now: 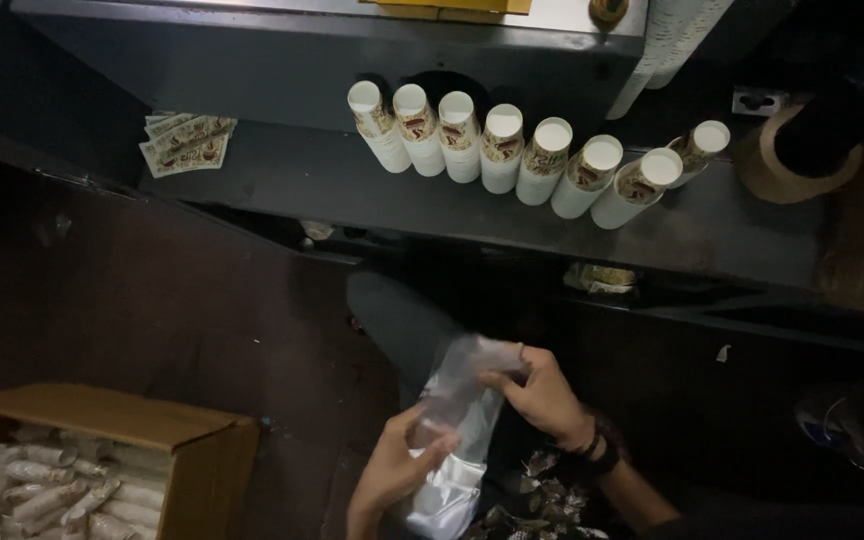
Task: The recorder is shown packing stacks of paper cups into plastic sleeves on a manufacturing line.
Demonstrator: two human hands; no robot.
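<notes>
**Both hands on the clear plastic bag, near centre**

You are holding a clear plastic bag (457, 410) in front of you, low in the scene and a little right of centre. Your left hand (392, 470) grips its lower part, thumb and fingers (430, 447) closed on the film. Your right hand (542, 395) pinches the upper edge, its fingers (500, 380) closed on the bag near its mouth. The bag hangs between the two hands, crumpled and shiny, with its lower end trailing down past your left wrist. A dark band (600, 452) sits on your right wrist.

Far from you, on the dark table (302, 180), stands a row of stacked paper cups (532, 155), lying tilted side by side with their white bottoms facing you. The row runs from the middle toward the right, each stack touching or just beside the next. At the left of the same table lies a small pile of flat printed cup blanks (187, 143), well apart from the cups.

At the near left, an open cardboard box (192, 435) holds many bagged cup stacks (52, 490), packed lying down. At the far right a roll of brown tape (787, 165) rests on the table's end. Below your hands, some dark crumpled material shows; I cannot tell what it is.
</notes>
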